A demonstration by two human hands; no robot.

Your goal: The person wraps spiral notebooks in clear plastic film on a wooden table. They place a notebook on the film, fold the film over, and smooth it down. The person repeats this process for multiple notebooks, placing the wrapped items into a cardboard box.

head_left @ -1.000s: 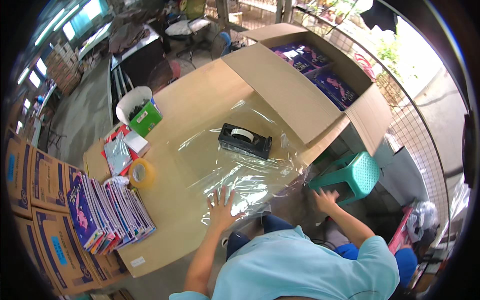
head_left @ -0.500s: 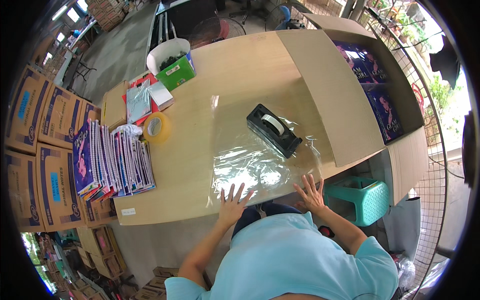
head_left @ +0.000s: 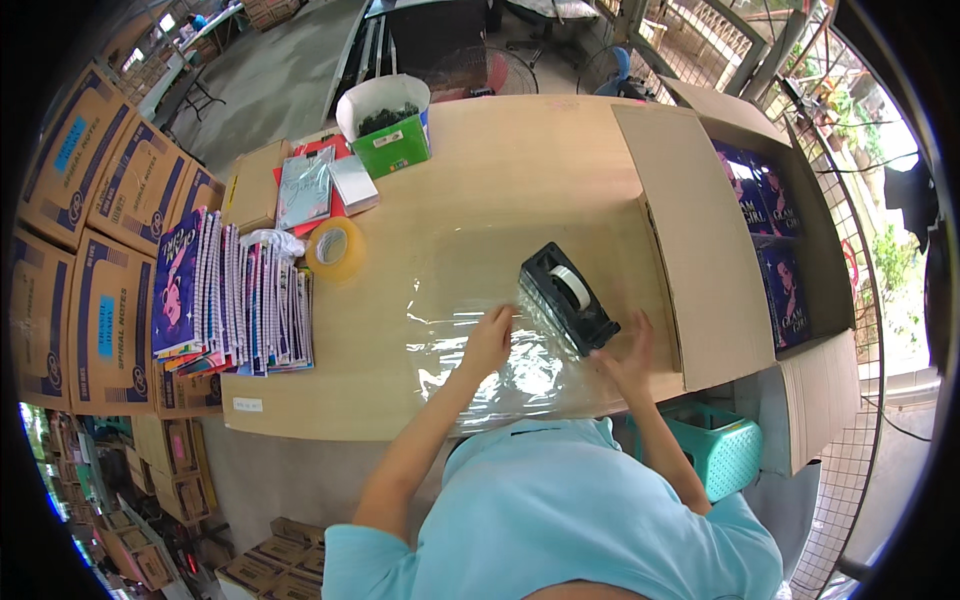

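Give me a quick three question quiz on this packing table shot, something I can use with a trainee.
1. True or false: the left hand lies flat on the clear plastic sheet.
2. What stands between the two hands? A) a roll of tape B) a black tape dispenser C) a green box
3. Fill in: the row of spiral notebooks stands at the table's ____ side.

Key
1. True.
2. B: the black tape dispenser sits just ahead of the right hand.
3. Left, beside the yellowish tape roll; the open cardboard box is on the right.
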